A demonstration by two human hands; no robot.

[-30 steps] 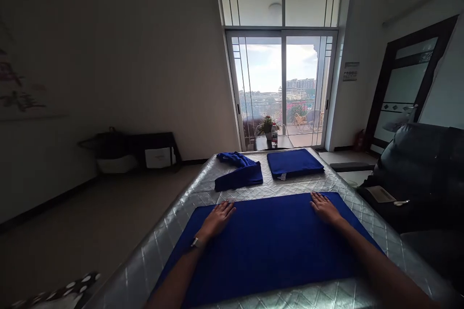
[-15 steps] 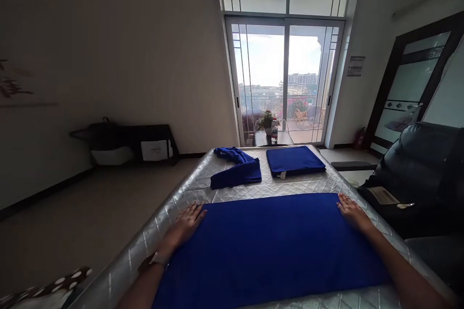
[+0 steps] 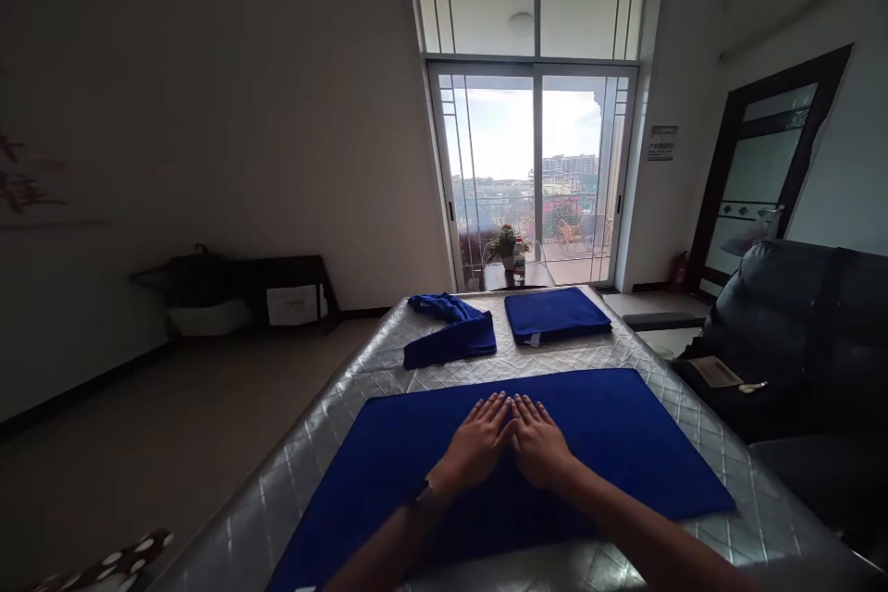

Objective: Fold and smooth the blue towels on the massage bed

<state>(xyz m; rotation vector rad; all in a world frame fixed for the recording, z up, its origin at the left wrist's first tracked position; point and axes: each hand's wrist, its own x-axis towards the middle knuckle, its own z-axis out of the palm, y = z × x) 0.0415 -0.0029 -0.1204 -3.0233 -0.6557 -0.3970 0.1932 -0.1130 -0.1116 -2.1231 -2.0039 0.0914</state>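
Observation:
A blue cloth [image 3: 597, 444] lies spread flat over the silver quilted mattress [image 3: 700, 416] in front of me. Near the middle of the cloth, my left hand [image 3: 478, 439] rests flat with its fingers stretched out. Right beside it lies my right hand [image 3: 539, 446], also flat, with the two sets of fingertips nearly meeting. Neither hand grips anything. Beyond the cloth, a crumpled blue garment [image 3: 450, 328] sits at the left. To its right is a neatly folded blue cloth [image 3: 555, 313] with a white tag showing.
A black armchair [image 3: 783, 351] stands along the right side, with a brown paper item [image 3: 714, 372] on it. Past the mattress's far end are a small dark table [image 3: 496, 277] with a plant and a bottle [image 3: 519, 261]. A white bag [image 3: 295, 305] is by the left wall.
Both hands have moved inward from the cloth's left and right far corners to its middle, where they now lie side by side. The camera view has shifted slightly.

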